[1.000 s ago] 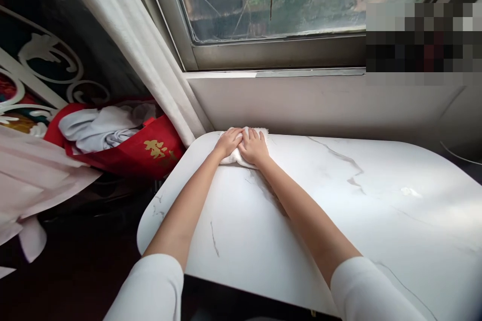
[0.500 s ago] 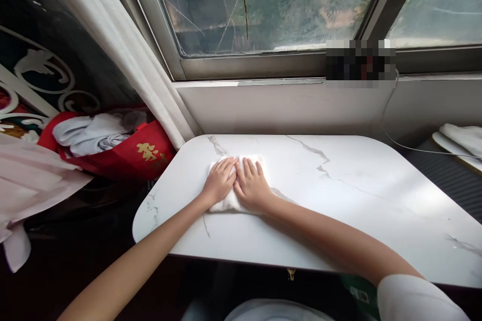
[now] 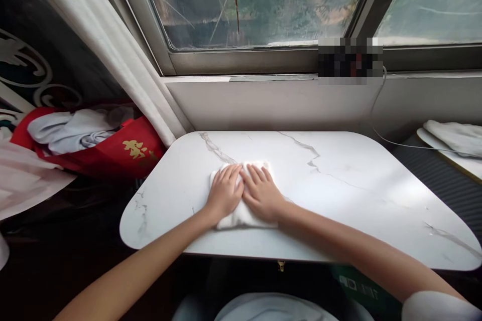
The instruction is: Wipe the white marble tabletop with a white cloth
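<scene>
A folded white cloth (image 3: 244, 218) lies flat on the white marble-patterned tabletop (image 3: 339, 200), left of its middle. Flat on the left part of the cloth rests my left hand (image 3: 226, 190), its fingers stretched out and pointing away from me. My right hand (image 3: 263, 193) presses on the right part, fingers extended and slightly spread. The two hands touch at the thumbs. Much of the cloth is hidden beneath my palms.
A window (image 3: 256, 5) and a low wall stand behind the table. On the left hang a white curtain (image 3: 101, 45) and a red bag (image 3: 101, 153) holding pale fabric. A cable (image 3: 406, 145) runs at the right, near another white cloth (image 3: 455, 135).
Both hands and the cloth have slid toward me and slightly right over the tabletop. The camera view has shifted a little to the right.
</scene>
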A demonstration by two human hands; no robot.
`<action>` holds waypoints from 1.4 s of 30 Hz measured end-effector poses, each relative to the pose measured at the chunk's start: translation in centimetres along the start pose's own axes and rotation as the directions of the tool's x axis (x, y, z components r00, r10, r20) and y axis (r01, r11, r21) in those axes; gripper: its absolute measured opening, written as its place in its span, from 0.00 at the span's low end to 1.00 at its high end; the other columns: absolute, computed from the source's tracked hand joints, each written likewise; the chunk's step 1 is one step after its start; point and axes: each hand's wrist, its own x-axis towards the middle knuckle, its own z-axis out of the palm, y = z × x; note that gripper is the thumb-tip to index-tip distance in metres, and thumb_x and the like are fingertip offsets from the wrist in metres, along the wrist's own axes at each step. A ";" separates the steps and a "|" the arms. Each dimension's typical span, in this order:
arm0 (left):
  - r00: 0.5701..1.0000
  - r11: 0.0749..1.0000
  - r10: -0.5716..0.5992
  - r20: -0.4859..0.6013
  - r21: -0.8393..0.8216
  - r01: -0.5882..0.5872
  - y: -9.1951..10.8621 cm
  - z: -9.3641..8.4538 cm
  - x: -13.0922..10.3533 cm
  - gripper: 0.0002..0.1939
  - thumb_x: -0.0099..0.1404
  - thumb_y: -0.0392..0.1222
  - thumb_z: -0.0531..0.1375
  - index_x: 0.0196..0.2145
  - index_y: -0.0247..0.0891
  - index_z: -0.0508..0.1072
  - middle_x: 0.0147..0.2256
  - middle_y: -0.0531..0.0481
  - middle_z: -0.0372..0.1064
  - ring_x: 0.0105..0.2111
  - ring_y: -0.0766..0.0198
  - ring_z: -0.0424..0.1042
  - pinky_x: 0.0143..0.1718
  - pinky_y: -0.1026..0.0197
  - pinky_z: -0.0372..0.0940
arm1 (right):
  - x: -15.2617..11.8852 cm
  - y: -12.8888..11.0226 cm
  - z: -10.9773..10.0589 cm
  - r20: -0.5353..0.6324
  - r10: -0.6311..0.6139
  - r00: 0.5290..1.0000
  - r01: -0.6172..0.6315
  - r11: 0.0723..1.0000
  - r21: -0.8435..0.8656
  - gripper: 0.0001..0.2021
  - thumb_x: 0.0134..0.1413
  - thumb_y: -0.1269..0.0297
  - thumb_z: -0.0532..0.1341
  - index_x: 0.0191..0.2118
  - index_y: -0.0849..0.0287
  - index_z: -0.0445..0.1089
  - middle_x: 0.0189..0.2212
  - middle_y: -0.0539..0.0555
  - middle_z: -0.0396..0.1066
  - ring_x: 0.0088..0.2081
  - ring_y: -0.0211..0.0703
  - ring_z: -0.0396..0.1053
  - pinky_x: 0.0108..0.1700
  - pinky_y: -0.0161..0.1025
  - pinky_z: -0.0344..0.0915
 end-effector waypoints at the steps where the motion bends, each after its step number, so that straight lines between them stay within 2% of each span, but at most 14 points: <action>1: 1.000 1.000 0.003 -0.006 -0.001 -0.003 -0.4 0.4 1.7 0.22 0.67 0.40 0.48 0.58 0.39 0.63 0.58 0.43 0.63 0.59 0.54 0.58 0.61 0.47 0.52 | 1.4 0.8 -0.1 0.014 0.032 0.999 -0.032 0.999 0.001 0.28 0.65 0.57 0.43 0.67 0.62 0.48 0.67 0.63 0.45 0.67 0.52 0.42 0.66 0.53 0.39; 4: 1.000 1.000 0.025 0.009 -0.011 -0.025 -1.8 1.5 7.1 0.21 0.67 0.39 0.47 0.56 0.38 0.65 0.57 0.43 0.64 0.58 0.55 0.61 0.61 0.50 0.54 | 5.6 3.1 -0.2 0.045 0.161 0.986 -0.161 0.987 -0.013 0.29 0.66 0.57 0.41 0.68 0.64 0.46 0.67 0.65 0.42 0.68 0.52 0.38 0.65 0.53 0.39; 7: 0.998 0.998 0.052 0.021 -0.031 -0.051 -2.9 2.6 12.0 0.20 0.68 0.37 0.45 0.54 0.36 0.67 0.56 0.44 0.66 0.57 0.57 0.62 0.60 0.53 0.54 | 9.3 4.8 0.0 0.021 0.303 0.953 -0.302 0.953 -0.033 0.29 0.66 0.59 0.39 0.68 0.68 0.43 0.67 0.69 0.40 0.68 0.54 0.37 0.64 0.55 0.38; 10: 0.999 0.998 0.044 0.007 -0.041 -0.044 -3.6 3.5 15.4 0.20 0.69 0.38 0.45 0.53 0.38 0.68 0.55 0.46 0.66 0.56 0.58 0.63 0.60 0.53 0.55 | 11.9 6.7 0.2 -0.034 0.337 0.941 -0.338 0.941 -0.021 0.28 0.66 0.59 0.39 0.67 0.66 0.47 0.67 0.67 0.42 0.68 0.52 0.40 0.64 0.54 0.38; 15: 1.000 1.000 0.010 -0.021 -0.009 -0.010 -3.9 4.7 18.9 0.20 0.69 0.38 0.44 0.54 0.36 0.68 0.55 0.44 0.66 0.55 0.56 0.63 0.59 0.52 0.56 | 14.3 9.7 0.1 -0.129 0.305 0.944 -0.307 0.952 0.009 0.25 0.66 0.59 0.42 0.65 0.60 0.53 0.66 0.61 0.49 0.66 0.47 0.45 0.64 0.50 0.40; 20: 1.000 1.000 0.018 0.001 0.007 -0.018 -4.1 5.1 20.0 0.21 0.70 0.38 0.43 0.55 0.34 0.67 0.56 0.43 0.65 0.57 0.56 0.61 0.60 0.52 0.53 | 14.9 10.4 0.0 -0.139 0.322 0.937 -0.323 0.946 0.015 0.25 0.66 0.59 0.41 0.64 0.60 0.54 0.65 0.61 0.51 0.66 0.47 0.46 0.64 0.50 0.40; 25: 0.999 0.999 -0.017 0.041 -0.043 0.018 -3.3 4.9 17.8 0.21 0.71 0.41 0.42 0.57 0.38 0.63 0.60 0.45 0.60 0.60 0.58 0.57 0.63 0.51 0.48 | 12.8 9.6 0.0 -0.129 0.306 0.943 -0.312 0.950 -0.029 0.26 0.66 0.57 0.42 0.65 0.60 0.52 0.66 0.62 0.48 0.67 0.48 0.44 0.64 0.50 0.39; 29: 0.999 0.999 0.014 0.034 -0.031 -0.013 -1.1 4.4 14.3 0.21 0.70 0.41 0.44 0.57 0.37 0.64 0.60 0.44 0.61 0.60 0.56 0.57 0.62 0.49 0.49 | 8.9 8.4 -0.4 -0.088 0.251 0.964 -0.260 0.960 -0.104 0.27 0.65 0.57 0.43 0.66 0.62 0.50 0.66 0.64 0.47 0.67 0.51 0.44 0.64 0.51 0.40; 33: 0.996 0.998 0.054 0.075 -0.028 -0.052 2.1 3.7 9.6 0.22 0.69 0.42 0.46 0.58 0.35 0.63 0.60 0.42 0.60 0.61 0.55 0.56 0.63 0.49 0.48 | 3.4 6.4 -1.0 -0.082 0.254 0.964 -0.264 0.951 -0.158 0.28 0.65 0.58 0.44 0.67 0.64 0.49 0.66 0.65 0.48 0.67 0.54 0.44 0.64 0.53 0.42; 36: 0.994 0.997 0.060 0.092 -0.056 -0.055 5.0 3.3 5.3 0.23 0.70 0.42 0.45 0.59 0.35 0.61 0.61 0.42 0.58 0.62 0.54 0.54 0.65 0.47 0.46 | -1.6 4.8 -1.4 -0.079 0.244 0.967 -0.254 0.950 -0.180 0.29 0.64 0.58 0.44 0.67 0.65 0.48 0.66 0.65 0.48 0.67 0.55 0.44 0.64 0.53 0.43; 40: 0.992 0.989 0.092 0.089 -0.120 -0.081 8.8 2.9 -0.6 0.24 0.71 0.45 0.41 0.62 0.39 0.57 0.63 0.42 0.55 0.64 0.53 0.50 0.66 0.43 0.43 | -8.2 3.4 -1.6 -0.068 0.174 0.982 -0.183 0.967 -0.178 0.30 0.64 0.56 0.41 0.68 0.63 0.47 0.67 0.60 0.45 0.68 0.51 0.39 0.65 0.54 0.43; 42: 0.987 0.982 0.119 0.104 -0.156 -0.102 10.2 2.8 -2.6 0.25 0.72 0.48 0.39 0.63 0.40 0.55 0.64 0.43 0.53 0.65 0.53 0.47 0.66 0.42 0.42 | -10.7 3.2 -1.6 -0.077 0.168 0.983 -0.179 0.968 -0.175 0.30 0.64 0.54 0.41 0.68 0.61 0.46 0.67 0.58 0.44 0.68 0.49 0.37 0.66 0.54 0.43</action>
